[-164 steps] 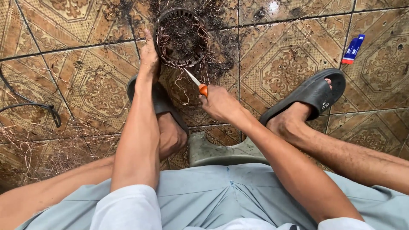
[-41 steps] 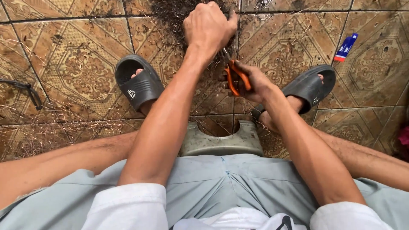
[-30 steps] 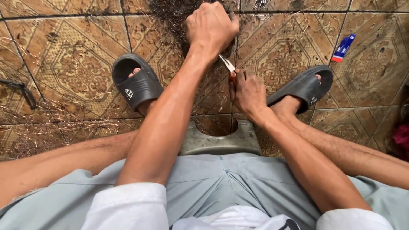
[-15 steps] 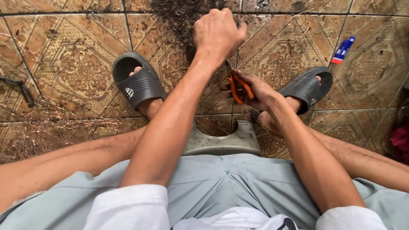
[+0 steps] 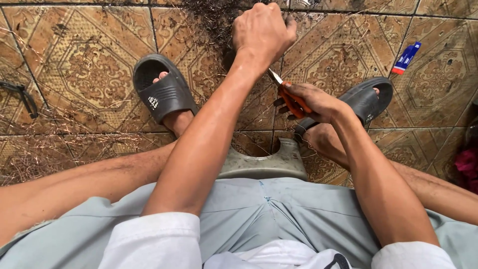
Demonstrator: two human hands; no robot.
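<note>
Orange-handled metal scissors (image 5: pixel 291 97) sit clenched in my right hand (image 5: pixel 318 102), blades angled up toward the dark tangled root clump (image 5: pixel 214 20) on the tiled floor (image 5: pixel 84 74); my left hand (image 5: pixel 263 31) grips that clump, pinning it steady.

The left hand (image 5: pixel 264 32) reached forward, knuckles up, fingers curled downward; the right hand (image 5: pixel 313 102) stayed lower, fingers closed.

One package shows: a small flat tube (image 5: pixel 407 57), blue with a red end and white patch, lying tilted on the tiles beyond the right slipper (image 5: pixel 366 102).
</note>
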